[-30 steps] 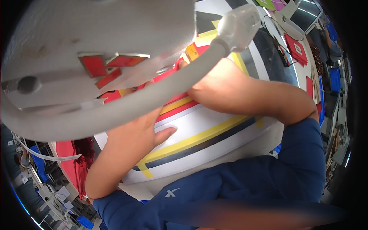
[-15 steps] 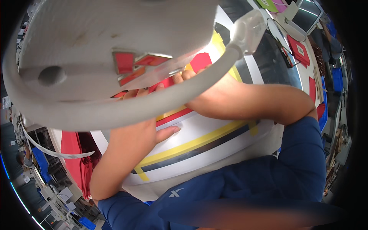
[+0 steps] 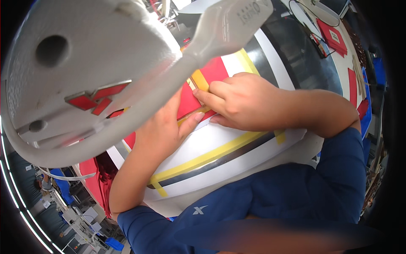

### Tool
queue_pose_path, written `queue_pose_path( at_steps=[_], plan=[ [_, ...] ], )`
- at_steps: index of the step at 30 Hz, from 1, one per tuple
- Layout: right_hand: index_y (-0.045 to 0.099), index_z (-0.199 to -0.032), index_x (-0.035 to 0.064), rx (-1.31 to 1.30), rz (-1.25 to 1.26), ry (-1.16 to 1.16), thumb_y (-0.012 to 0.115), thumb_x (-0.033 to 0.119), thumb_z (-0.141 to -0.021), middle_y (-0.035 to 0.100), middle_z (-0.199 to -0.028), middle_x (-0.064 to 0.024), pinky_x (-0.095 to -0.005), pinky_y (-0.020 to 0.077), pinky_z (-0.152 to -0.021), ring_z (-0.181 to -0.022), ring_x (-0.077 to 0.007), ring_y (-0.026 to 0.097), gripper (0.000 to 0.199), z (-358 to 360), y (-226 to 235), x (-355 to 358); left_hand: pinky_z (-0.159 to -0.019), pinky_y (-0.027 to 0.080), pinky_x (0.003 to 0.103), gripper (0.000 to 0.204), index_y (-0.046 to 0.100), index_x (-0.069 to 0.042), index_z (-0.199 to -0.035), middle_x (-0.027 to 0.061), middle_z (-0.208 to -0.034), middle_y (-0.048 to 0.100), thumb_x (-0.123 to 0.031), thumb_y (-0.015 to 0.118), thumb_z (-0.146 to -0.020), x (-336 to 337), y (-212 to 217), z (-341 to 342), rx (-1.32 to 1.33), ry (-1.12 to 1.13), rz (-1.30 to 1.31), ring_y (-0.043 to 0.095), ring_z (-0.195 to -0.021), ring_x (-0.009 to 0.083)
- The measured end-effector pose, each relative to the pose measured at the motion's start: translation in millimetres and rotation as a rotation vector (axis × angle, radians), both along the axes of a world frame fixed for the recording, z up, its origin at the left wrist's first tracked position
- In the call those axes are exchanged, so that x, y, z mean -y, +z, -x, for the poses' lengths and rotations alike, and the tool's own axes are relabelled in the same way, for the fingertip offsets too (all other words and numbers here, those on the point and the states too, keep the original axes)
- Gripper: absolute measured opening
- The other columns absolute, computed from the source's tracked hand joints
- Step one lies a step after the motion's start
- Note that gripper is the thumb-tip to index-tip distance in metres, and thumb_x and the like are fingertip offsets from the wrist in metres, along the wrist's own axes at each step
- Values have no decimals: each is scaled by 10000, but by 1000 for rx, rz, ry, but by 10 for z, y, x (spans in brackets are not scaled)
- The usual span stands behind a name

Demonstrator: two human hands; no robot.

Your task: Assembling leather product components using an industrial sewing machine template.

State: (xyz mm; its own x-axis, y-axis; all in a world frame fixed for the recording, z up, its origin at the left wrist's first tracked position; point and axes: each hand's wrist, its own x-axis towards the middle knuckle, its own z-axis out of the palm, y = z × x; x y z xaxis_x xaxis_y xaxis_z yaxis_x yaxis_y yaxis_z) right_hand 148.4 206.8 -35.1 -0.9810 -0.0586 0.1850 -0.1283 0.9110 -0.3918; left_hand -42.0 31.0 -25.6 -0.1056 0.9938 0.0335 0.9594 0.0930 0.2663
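Note:
A piece of red fabric (image 3: 185, 103) with a yellow-orange strip (image 3: 200, 80) along it lies flat under the arm of a grey-white sewing machine (image 3: 97, 55). My left hand (image 3: 163, 122) rests on the fabric. Its thumb is stretched out along the near edge, while the other fingers are mostly hidden behind a curved grey tube (image 3: 139, 122). To its right, my right hand (image 3: 249, 101) presses its extended index fingertip down beside the strip. The thumb of that hand is apart below, and its other fingers are bent. Close together, the two hands leave a small gap between them.
White work surface (image 3: 198, 148) carries yellow tape (image 3: 211, 157) and a black strip. Red fabric pieces hang at the left (image 3: 95, 186); a red stack (image 3: 332, 37) lies far right, near a cable and a screen. The machine's bulk covers the upper left.
My view has shifted, so the machine sits farther left and more red fabric shows. My right hand has come out from behind the tube, its index finger now near my left thumb.

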Motion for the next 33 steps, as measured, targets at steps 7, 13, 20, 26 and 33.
queue_pose_path(
  at_steps=[7, 13, 20, 26, 33],
  plan=[
    [635, -1357, -15, -23, 8, 26, 855, 276, -855, 652, -949, -97, -389, 565, -731, -806, -277, 702, 621, 37, -24, 36, -1126, 348, 517, 664, 584, -27, -1517, 209, -1354, 612, -295, 766, -937, 54, -75, 65, -66, 32, -79, 542, -1281, 382],
    [654, -1328, -30, -56, -1, 35, 856, 274, -851, 668, -965, -106, -385, 570, -719, -798, -268, 705, 600, 35, -29, 70, -1146, 365, 554, 567, 630, -35, -1474, 213, -1447, 607, -232, 748, -956, 90, -48, 122, -48, 48, -9, 543, -1341, 424],
    [708, -1109, 2, -79, -3, 34, 802, 225, -884, 700, -971, -112, -371, 593, -691, -797, -266, 736, 330, 35, -27, 26, -1173, 307, 564, 545, 658, -95, -1477, 202, -1488, 603, -279, 732, -969, 69, -115, 186, -24, 37, 1, 518, -1393, 400],
    [689, -993, 40, -25, 43, 81, 720, 86, -846, 681, -973, -93, -379, 595, -683, -810, -265, 741, 157, 71, 111, -44, -1197, 255, 569, 563, 654, -127, -1492, 206, -1478, 616, -332, 733, -973, 79, -52, 187, -50, 39, -21, 501, -1411, 402],
    [726, -1081, 46, -27, -17, 198, 731, 99, -845, 711, -1070, -63, -363, 598, -686, -814, -245, 741, 242, 84, 158, 17, -1197, 246, 538, 600, 627, -92, -1514, 175, -1440, 616, -301, 724, -960, 100, 3, 156, -112, 35, -45, 472, -1392, 374]
  ],
)
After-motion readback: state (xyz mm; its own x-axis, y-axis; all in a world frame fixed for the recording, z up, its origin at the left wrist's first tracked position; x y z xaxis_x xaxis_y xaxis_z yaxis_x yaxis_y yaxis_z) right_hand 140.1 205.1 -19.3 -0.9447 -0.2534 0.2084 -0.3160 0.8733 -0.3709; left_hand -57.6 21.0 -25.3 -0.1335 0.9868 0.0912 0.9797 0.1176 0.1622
